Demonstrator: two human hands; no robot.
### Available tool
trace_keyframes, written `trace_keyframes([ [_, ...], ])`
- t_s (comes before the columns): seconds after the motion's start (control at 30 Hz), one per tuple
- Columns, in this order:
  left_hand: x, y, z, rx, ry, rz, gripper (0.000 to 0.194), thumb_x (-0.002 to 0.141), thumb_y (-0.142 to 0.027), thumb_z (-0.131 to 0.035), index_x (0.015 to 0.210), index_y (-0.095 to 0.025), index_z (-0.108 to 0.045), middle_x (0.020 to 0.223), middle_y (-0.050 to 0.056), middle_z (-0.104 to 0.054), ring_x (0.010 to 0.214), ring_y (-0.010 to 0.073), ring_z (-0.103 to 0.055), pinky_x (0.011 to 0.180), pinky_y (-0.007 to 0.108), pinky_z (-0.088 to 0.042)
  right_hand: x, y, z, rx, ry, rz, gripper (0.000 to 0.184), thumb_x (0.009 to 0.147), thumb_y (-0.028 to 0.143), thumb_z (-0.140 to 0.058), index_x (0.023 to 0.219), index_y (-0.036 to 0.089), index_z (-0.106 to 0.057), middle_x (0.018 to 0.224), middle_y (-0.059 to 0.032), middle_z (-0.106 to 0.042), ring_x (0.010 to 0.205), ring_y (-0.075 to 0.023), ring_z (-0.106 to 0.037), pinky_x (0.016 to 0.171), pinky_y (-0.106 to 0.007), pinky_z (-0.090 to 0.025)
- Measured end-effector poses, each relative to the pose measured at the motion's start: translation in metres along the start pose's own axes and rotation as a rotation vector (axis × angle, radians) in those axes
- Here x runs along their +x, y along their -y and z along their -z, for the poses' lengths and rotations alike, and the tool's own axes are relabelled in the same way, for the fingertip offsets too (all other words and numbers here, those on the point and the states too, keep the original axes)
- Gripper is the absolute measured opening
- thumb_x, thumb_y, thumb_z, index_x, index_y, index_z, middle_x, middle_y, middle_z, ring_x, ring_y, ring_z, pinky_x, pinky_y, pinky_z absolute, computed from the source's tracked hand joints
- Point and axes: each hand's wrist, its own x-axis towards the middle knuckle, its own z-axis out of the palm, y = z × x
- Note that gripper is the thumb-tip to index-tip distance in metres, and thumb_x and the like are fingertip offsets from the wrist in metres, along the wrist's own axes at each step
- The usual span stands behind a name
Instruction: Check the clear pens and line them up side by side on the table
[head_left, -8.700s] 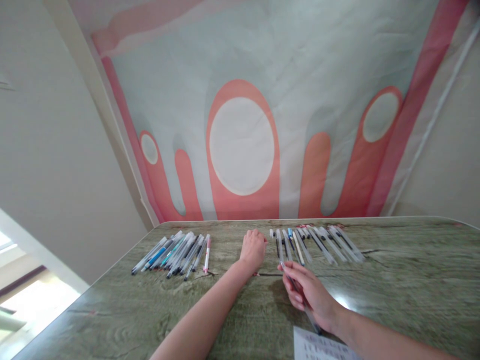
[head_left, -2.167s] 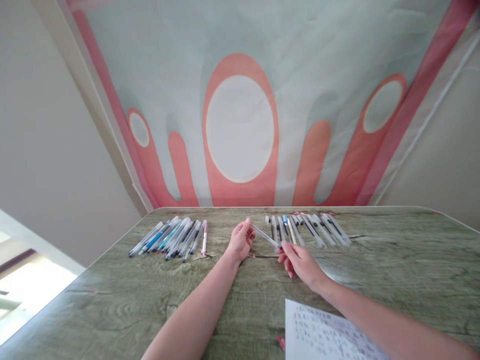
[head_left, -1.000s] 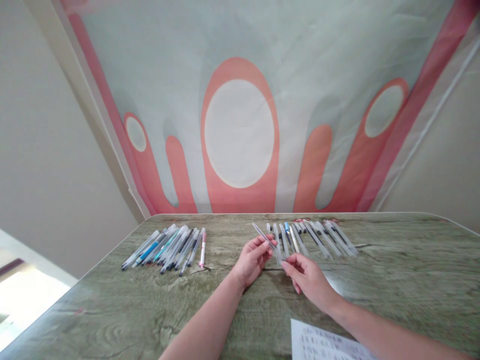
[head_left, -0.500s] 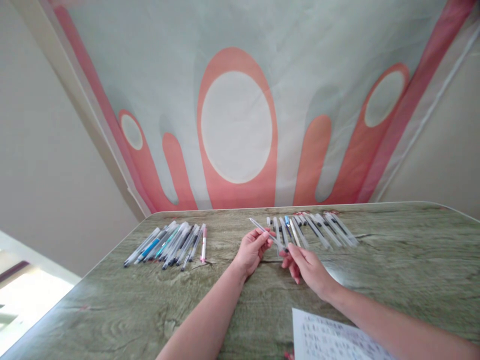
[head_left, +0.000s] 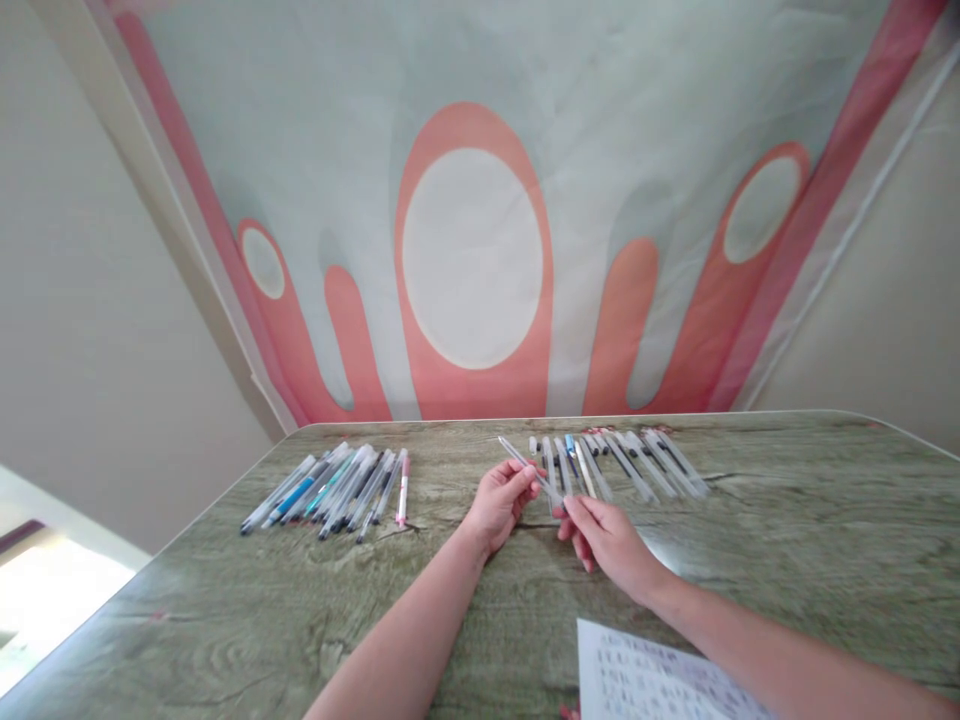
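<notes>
A clear-barrelled pen (head_left: 512,449) is held slantwise above the table, its pale end up and to the left. My left hand (head_left: 504,502) pinches it around the middle of the barrel, fingers closed. At the lower end, my right hand (head_left: 600,535) closes thumb and fingertips on the pen; the tip there is mostly covered by them. Just behind my hands lies a row of separated pen parts (head_left: 645,470), with clear barrels, dark caps and thin pieces. To the left, a bunch of capped pens (head_left: 352,490) lies side by side, with a pink-and-white pen (head_left: 403,490) at its right edge.
A sheet of paper with handwriting (head_left: 645,675) lies at the near edge, partly under my right forearm. The wood-grain table (head_left: 247,610) reaches back to a wall hanging (head_left: 472,390) with pink and orange shapes. Bright light enters at lower left.
My right fingers have come slightly closer to my left hand along the pen, covering the dark tip that showed before. The whole view has shifted a little.
</notes>
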Motion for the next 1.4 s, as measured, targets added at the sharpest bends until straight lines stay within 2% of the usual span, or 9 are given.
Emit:
trace_keyframes([
  [0.23,0.002,0.003,0.002,0.004,-0.049,-0.034,0.023,0.062,-0.027,-0.070,0.066,-0.013,-0.051,0.069,0.000,-0.059,0.052,0.0016,-0.048,0.054,0.014,-0.038,-0.002,-0.003,-0.001,-0.082,-0.047,0.035,0.029,0.074,0.046,-0.053,0.074,0.017,-0.050,0.057,0.0047,-0.050,0.035,-0.0052,-0.040,0.033,-0.018,-0.034],
  [0.37,0.004,0.004,0.004,0.001,-0.049,-0.057,0.024,0.063,-0.028,-0.069,0.067,-0.014,-0.049,0.063,-0.003,-0.054,0.050,0.0016,-0.046,0.052,0.014,-0.037,-0.004,-0.001,-0.001,-0.092,-0.010,0.043,0.026,0.077,0.044,-0.049,0.072,0.018,-0.048,0.055,0.0055,-0.047,0.037,-0.0060,-0.041,0.034,-0.018,-0.035],
  [0.63,0.007,0.002,0.006,-0.006,-0.084,-0.097,0.026,0.064,-0.029,-0.068,0.069,-0.014,-0.047,0.067,-0.003,-0.053,0.052,0.0013,-0.045,0.053,0.014,-0.037,-0.006,0.000,-0.001,-0.094,0.036,0.012,0.021,0.081,0.039,-0.042,0.077,0.019,-0.048,0.059,0.0045,-0.049,0.040,-0.0066,-0.041,0.034,-0.017,-0.034],
  [0.73,0.013,-0.007,0.016,-0.026,-0.203,-0.187,0.029,0.063,-0.033,-0.068,0.070,-0.015,-0.047,0.065,-0.003,-0.051,0.050,0.0013,-0.044,0.050,0.014,-0.036,-0.006,0.002,-0.001,-0.133,0.024,0.011,0.022,0.081,0.039,-0.042,0.077,0.019,-0.048,0.056,0.0051,-0.047,0.038,-0.0060,-0.038,0.034,-0.017,-0.030],
  [0.9,0.024,-0.027,0.043,-0.041,-0.583,-0.390,0.038,0.058,-0.045,-0.066,0.070,-0.015,-0.048,0.056,-0.006,-0.044,0.044,0.0014,-0.039,0.045,0.014,-0.031,-0.009,0.006,-0.001,-0.199,-0.026,0.100,0.020,0.080,0.035,-0.046,0.070,0.018,-0.049,0.053,0.0044,-0.047,0.044,-0.0071,-0.041,0.041,-0.019,-0.032],
  [1.0,0.027,-0.025,0.050,0.242,-0.634,-0.372,0.037,0.061,-0.049,-0.062,0.067,-0.014,-0.050,0.053,-0.005,-0.046,0.042,0.0027,-0.039,0.044,0.016,-0.031,-0.009,0.006,0.000,-0.164,-0.061,0.132,0.020,0.080,0.035,-0.047,0.071,0.018,-0.050,0.055,0.0036,-0.048,0.047,-0.0079,-0.042,0.044,-0.019,-0.031],
  [1.17,0.028,-0.004,0.045,0.881,-0.424,-0.287,0.034,0.071,-0.048,-0.051,0.073,-0.014,-0.058,0.056,-0.001,-0.055,0.046,0.0070,-0.047,0.048,0.019,-0.035,-0.007,0.006,0.003,-0.094,-0.143,0.147,0.021,0.081,0.038,-0.046,0.075,0.018,-0.051,0.056,0.0037,-0.046,0.048,-0.0081,-0.041,0.043,-0.020,-0.030],
  [1.3,0.026,0.003,0.042,1.167,-0.347,-0.294,0.035,0.074,-0.045,-0.049,0.092,-0.017,-0.059,0.068,0.001,-0.061,0.056,0.0090,-0.053,0.056,0.020,-0.038,-0.005,0.004,0.004,-0.084,-0.155,0.168,0.022,0.081,0.038,-0.047,0.074,0.017,-0.051,0.056,0.0036,-0.045,0.050,-0.0086,-0.042,0.046,-0.020,-0.032],
  [1.4,0.021,0.003,0.038,1.364,-0.317,-0.302,0.035,0.074,-0.044,-0.049,0.098,-0.020,-0.058,0.068,-0.001,-0.061,0.060,0.0102,-0.054,0.058,0.021,-0.037,-0.005,0.002,0.004,-0.076,-0.165,0.170,0.022,0.081,0.038,-0.047,0.076,0.017,-0.051,0.056,0.0032,-0.045,0.051,-0.0090,-0.042,0.046,-0.020,-0.032],
])
